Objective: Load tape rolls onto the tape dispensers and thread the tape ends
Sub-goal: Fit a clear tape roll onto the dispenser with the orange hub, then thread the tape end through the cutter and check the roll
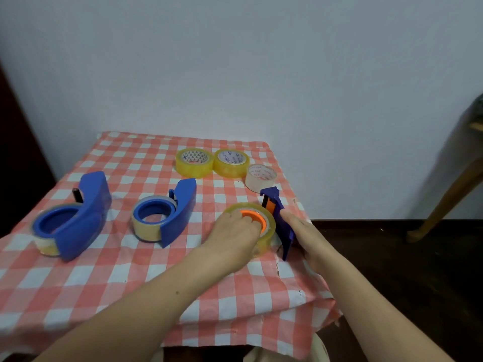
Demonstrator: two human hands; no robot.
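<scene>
A counter (pixel 109 278) covered in a red and white checked cloth holds three tape dispensers. At the right edge, the left hand (pixel 235 235) presses down on a yellowish tape roll (pixel 268 231), its fingers (pixel 252 222) curled into the orange hub (pixel 254 219). The right hand (pixel 304 237) grips the dark blue dispenser (pixel 281 220) from outside, fingers closed along its frame. Two loaded blue dispensers (pixel 78 218) (pixel 170 212) lie to the left. Three spare rolls (pixel 194 162) (pixel 231 163) (pixel 260 177) sit near the far edge.
</scene>
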